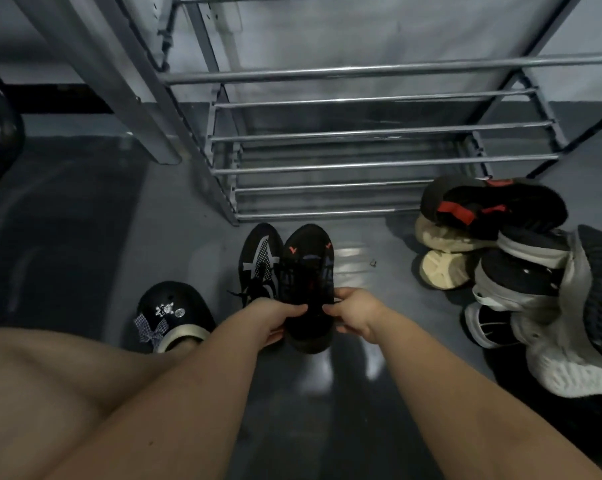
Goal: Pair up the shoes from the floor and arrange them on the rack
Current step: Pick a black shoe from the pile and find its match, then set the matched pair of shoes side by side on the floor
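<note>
Hands meet low in the middle of the head view: the left hand (275, 315) and the right hand (353, 315) each curl their fingers round the heel end of a black shoe with red marks (308, 271), gripping it from either side. Its toe points away toward the rack (362, 133), and its heel end sits between the two thumbs. Just beside it on the left, touching or nearly so, lies a black shoe with white stripes (259, 261), toe also pointing at the rack, its loose lace trailing by the left hand. Whether the held shoe rests on the floor (154, 220) or is lifted off it cannot be told.

The rack stands just beyond the two shoes, a metal frame with bare horizontal bars on several tiers. To the right, near the rack's front corner, a pile of shoes (517, 271) lies jumbled: a black one with red straps (483, 206) on top of tan ones (445, 251), with grey and white trainers (569, 323) toward the right edge. At lower left a black clog with a checked bow (171, 313) is worn on the person's foot.
</note>
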Demonstrator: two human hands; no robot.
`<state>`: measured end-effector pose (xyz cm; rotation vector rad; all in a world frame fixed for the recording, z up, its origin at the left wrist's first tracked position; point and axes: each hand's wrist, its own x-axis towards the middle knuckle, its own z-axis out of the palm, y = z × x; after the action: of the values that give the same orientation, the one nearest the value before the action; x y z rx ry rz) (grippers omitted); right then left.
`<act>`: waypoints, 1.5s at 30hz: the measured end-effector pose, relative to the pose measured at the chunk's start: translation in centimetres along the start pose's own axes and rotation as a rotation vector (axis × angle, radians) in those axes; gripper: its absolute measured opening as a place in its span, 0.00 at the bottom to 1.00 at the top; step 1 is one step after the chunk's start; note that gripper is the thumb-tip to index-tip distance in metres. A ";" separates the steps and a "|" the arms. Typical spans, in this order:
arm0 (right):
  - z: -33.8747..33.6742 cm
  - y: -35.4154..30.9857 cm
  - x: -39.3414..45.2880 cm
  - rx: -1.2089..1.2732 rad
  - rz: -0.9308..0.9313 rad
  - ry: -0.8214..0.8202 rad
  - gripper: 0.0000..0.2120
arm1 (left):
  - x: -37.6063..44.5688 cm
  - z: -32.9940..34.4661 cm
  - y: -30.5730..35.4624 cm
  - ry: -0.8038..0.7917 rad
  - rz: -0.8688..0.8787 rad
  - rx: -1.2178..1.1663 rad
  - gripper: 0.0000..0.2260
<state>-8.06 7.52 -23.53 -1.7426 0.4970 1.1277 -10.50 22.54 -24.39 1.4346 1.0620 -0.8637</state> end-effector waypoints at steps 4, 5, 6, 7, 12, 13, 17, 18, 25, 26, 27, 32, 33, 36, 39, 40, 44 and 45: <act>0.3 0.1 1.2 -0.140 -0.003 0.043 0.14 | 0.5 0.2 -0.1 -0.039 0.031 0.051 0.19; 0.2 0.2 1.5 -0.182 -0.021 0.070 0.14 | 0.6 0.4 -0.2 -0.055 0.036 0.054 0.18; 0.1 0.3 1.6 -0.217 -0.040 0.091 0.14 | 0.7 0.6 -0.3 -0.063 0.051 0.066 0.18; 0.0 0.3 1.7 -0.244 -0.058 0.104 0.14 | 0.9 0.7 -0.3 -0.067 0.070 0.082 0.18; -0.4 0.1 1.4 -0.254 -0.087 0.111 0.17 | 0.7 1.3 0.2 0.048 0.207 0.263 0.21; -0.6 0.0 0.9 -0.263 -0.090 0.105 0.17 | 0.5 1.4 0.3 0.078 0.256 0.320 0.21; -1.7 0.4 -1.7 -0.445 -0.148 0.108 0.20 | -0.9 2.1 0.7 0.156 0.457 0.653 0.22; -2.2 0.7 -2.2 -0.557 -0.173 0.128 0.23 | -1.4 2.3 0.8 0.178 0.506 0.767 0.24; -6.6 4.3 -5.4 -0.961 -0.216 0.347 0.27 | -4.6 5.7 0.2 0.185 0.787 1.397 0.27; -7.2 4.8 -6.1 -0.977 -0.208 0.368 0.28 | -5.0 6.2 0.0 0.187 0.803 1.447 0.27; -7.7 5.3 -6.7 -0.989 -0.196 0.382 0.29 | -5.4 6.7 -0.1 0.185 0.814 1.487 0.28; -10.0 7.3 -10.3 -1.049 -0.184 0.485 0.31 | -8.0 9.1 0.1 0.134 0.931 1.602 0.30; -10.5 7.6 -11.0 -1.068 -0.195 0.519 0.31 | -8.6 9.7 0.2 0.134 0.974 1.617 0.30; -12.8 8.2 -13.2 -1.076 -0.208 0.628 0.31 | -10.3 11.4 0.7 0.134 1.083 1.641 0.30; -15.8 9.0 -15.5 -1.025 -0.171 0.721 0.31 | -11.9 13.6 1.3 0.110 1.143 1.652 0.30; -16.9 9.5 -16.2 -1.021 -0.152 0.749 0.31 | -12.4 14.5 1.5 0.101 1.156 1.657 0.29; -21.5 12.4 -18.5 -1.009 -0.045 0.854 0.30 | -14.0 17.7 2.6 0.097 1.189 1.665 0.29; -22.4 13.2 -18.9 -0.982 -0.012 0.872 0.30 | -14.2 18.4 2.9 0.093 1.194 1.667 0.28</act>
<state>-16.62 -21.07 -11.56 -3.1128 0.4524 0.5333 -11.53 2.28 -12.68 2.8758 -0.9302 -0.6309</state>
